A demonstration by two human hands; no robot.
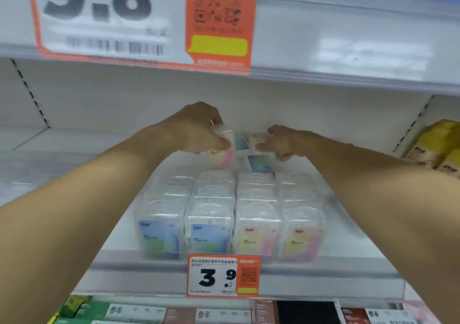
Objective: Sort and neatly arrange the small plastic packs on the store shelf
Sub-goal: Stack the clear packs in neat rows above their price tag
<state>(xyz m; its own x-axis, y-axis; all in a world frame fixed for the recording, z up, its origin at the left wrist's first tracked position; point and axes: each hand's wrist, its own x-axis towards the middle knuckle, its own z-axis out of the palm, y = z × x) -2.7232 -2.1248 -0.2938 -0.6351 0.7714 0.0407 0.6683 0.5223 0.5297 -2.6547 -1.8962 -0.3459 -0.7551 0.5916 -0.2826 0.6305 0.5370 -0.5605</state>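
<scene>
Small clear plastic packs stand in rows at the front of the white shelf (353,229): blue-green labelled packs (159,236) on the left, pink-yellow labelled packs (256,239) on the right. Behind the rows, my left hand (196,129) grips a pink-yellow pack (221,157) from above, tilted. My right hand (281,142) holds a pale-labelled pack (257,139) at its side. A blue pack (260,163) lies loose below it, and another blue one (241,142) sits between my hands.
A price tag reading 3.9 (224,276) hangs on the shelf's front rail. A big 9.8 tag (99,17) is on the shelf edge above. Yellow cartons (440,147) stand at the right. Boxed goods (139,311) fill the shelf below.
</scene>
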